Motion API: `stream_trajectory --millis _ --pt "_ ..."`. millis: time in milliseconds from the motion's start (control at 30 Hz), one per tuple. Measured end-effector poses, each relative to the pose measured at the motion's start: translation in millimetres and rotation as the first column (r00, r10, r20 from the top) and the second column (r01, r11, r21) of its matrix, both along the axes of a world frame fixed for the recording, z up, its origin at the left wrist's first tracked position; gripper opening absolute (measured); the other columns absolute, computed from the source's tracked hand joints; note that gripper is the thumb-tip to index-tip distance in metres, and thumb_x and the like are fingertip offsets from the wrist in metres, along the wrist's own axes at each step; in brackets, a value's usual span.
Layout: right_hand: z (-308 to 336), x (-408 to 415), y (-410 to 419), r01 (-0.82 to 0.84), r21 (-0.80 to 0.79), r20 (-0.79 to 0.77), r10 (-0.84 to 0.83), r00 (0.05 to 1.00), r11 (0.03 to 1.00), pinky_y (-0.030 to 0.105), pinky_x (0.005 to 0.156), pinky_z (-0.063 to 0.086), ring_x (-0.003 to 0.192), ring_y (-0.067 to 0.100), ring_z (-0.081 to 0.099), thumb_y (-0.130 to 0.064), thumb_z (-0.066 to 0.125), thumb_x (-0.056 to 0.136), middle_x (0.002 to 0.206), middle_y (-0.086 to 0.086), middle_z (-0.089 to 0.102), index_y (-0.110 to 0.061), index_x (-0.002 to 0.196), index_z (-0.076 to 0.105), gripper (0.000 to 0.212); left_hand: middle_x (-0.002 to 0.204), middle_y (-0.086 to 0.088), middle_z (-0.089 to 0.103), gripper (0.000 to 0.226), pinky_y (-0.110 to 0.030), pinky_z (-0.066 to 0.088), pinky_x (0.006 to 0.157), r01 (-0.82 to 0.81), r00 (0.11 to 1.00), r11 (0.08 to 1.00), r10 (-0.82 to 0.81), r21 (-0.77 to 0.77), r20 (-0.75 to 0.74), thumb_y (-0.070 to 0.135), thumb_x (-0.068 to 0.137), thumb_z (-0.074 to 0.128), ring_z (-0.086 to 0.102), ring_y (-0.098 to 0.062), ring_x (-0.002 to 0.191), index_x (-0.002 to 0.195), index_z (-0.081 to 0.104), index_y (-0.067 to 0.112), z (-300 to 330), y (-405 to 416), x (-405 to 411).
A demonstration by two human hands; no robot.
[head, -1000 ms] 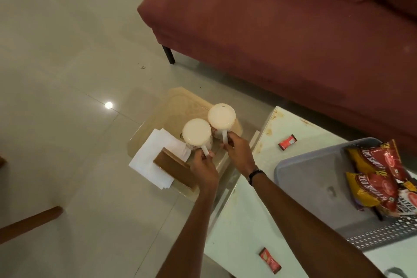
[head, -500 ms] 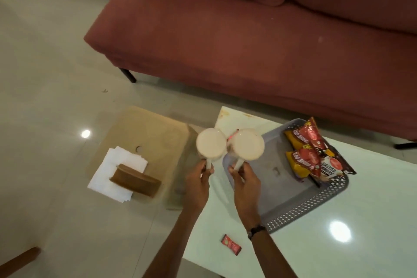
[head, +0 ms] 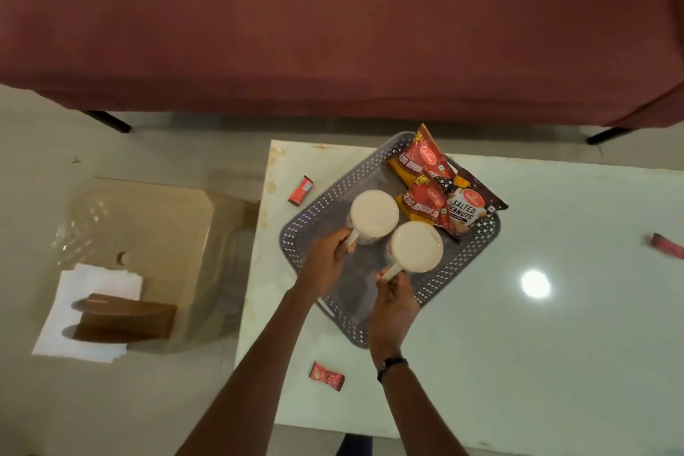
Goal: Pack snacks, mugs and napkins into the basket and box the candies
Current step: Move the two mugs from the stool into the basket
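Two white mugs hang over the grey perforated basket point(head: 466, 266) on the white table. My left hand point(head: 327, 263) grips the handle of the left mug point(head: 374, 213). My right hand point(head: 394, 302) grips the handle of the right mug point(head: 415, 246). Snack packets point(head: 436, 192), red ones and a salted peanuts pack, lie in the basket's far end. White napkins point(head: 94, 307) sit under a brown holder point(head: 122, 318) on the beige stool at the left. Three red candies lie on the table: one point(head: 301, 190) at the far left, one point(head: 327, 376) near my arms, one point(head: 668, 245) at the right.
A beige plastic stool point(head: 163, 233) stands left of the white table point(head: 536, 363). A dark red sofa point(head: 333, 30) runs along the far side, its black legs on the tiled floor.
Both hands carried the mugs rightward from the stool, across the table edge, to above the basket. The view swung right with them.
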State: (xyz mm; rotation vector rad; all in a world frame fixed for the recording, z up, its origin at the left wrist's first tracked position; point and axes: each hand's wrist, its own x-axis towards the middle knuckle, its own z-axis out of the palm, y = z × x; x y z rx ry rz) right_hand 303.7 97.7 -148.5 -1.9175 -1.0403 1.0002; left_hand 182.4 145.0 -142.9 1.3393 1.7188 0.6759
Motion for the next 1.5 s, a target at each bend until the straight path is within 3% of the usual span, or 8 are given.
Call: stream_trajectory --millis 267,367,600,900,1033,1100,1300,1500 --pt "-14 -10 -3 0.188 -0.096 -0.036 -0.192 0.981 0.977 0.006 0.067 0.042 0.079 -0.013 0.056 0.000 0.058 0.088 0.085 -0.002 0.065 -0.004 0.100 0.064 0.014 0.102 -0.014 0.067 0.024 -0.019 0.038 0.069 0.038 0.995 0.994 -0.047 -0.102 -0.084 0.016 0.097 0.042 0.057 -0.014 0.087 0.110 0.058 0.004 -19 23 3" --pt "-17 -14 -2 0.178 -0.119 -0.047 -0.185 0.982 0.977 0.020 0.070 0.044 0.076 0.002 0.059 -0.002 0.063 0.085 0.082 -0.001 0.066 -0.005 0.093 0.066 0.009 0.108 -0.012 0.068 0.024 -0.032 0.050 0.081 0.025 0.995 0.993 -0.036 -0.114 -0.093 0.014 0.096 0.043 0.063 -0.019 0.097 0.114 0.057 0.007 -23 27 1" --pt "-16 -26 14 0.169 -0.114 -0.055 -0.176 0.983 0.979 -0.001 0.061 0.039 0.073 0.013 0.057 -0.003 0.065 0.084 0.077 0.001 0.065 -0.001 0.088 0.067 0.005 0.109 -0.012 0.069 0.026 -0.042 0.053 0.089 0.032 0.994 0.992 -0.044 -0.122 -0.103 0.006 0.093 0.045 0.064 -0.023 0.103 0.116 0.057 0.008 -26 25 1" --pt "-12 -25 15 0.159 -0.193 -0.060 -0.173 0.983 0.968 -0.003 0.058 0.037 0.074 0.014 0.055 -0.004 0.063 0.086 0.079 0.001 0.063 0.000 0.092 0.065 0.008 0.108 -0.012 0.069 0.023 -0.041 0.052 0.091 0.025 0.994 0.992 -0.038 -0.122 -0.107 0.007 0.094 0.044 0.063 -0.022 0.104 0.113 0.058 0.008 -26 25 2" --pt "-7 -24 16 0.152 -0.238 -0.080 -0.176 0.981 0.959 0.011 0.066 0.047 0.078 0.017 0.058 -0.006 0.065 0.084 0.081 0.002 0.065 -0.002 0.092 0.065 0.009 0.109 -0.013 0.065 0.024 -0.036 0.051 0.085 0.021 0.988 0.992 -0.039 -0.126 -0.146 0.004 0.093 0.045 0.061 -0.024 0.103 0.115 0.054 0.008 -23 22 3" --pt "-2 -24 15 0.173 -0.280 -0.100 -0.208 0.973 0.944 0.031 0.078 0.053 0.083 0.017 0.061 -0.006 0.067 0.082 0.089 0.004 0.069 -0.002 0.096 0.066 0.015 0.112 -0.012 0.064 0.025 -0.028 0.044 0.078 -0.046 0.989 0.993 0.029 -0.112 -0.147 0.006 0.093 0.046 0.059 -0.023 0.104 0.116 0.053 0.008 -16 17 1" --pt "13 -9 -8 0.205 -0.403 -0.202 -0.305 0.931 0.892 0.040 0.098 0.049 0.104 0.021 0.063 0.005 0.064 0.080 0.111 0.005 0.067 -0.017 0.102 0.063 0.031 0.121 -0.005 0.061 0.030 -0.025 0.046 0.097 -0.277 0.961 0.961 0.277 0.001 -0.003 0.002 0.091 0.047 0.057 -0.013 0.112 0.119 0.052 0.011 21 -24 -15" --pt "72 -46 -21 -0.179 -0.200 -0.247 0.127 0.961 0.963 0.031 0.085 0.053 0.095 0.020 0.065 0.005 0.061 0.083 0.100 0.005 0.068 -0.013 0.096 0.064 0.023 0.107 0.001 0.065 0.023 -0.031 0.053 0.081 -0.711 0.678 0.703 0.685 0.000 0.267 0.008 0.093 0.050 0.062 -0.013 0.100 0.103 0.055 0.028 70 -90 -56"
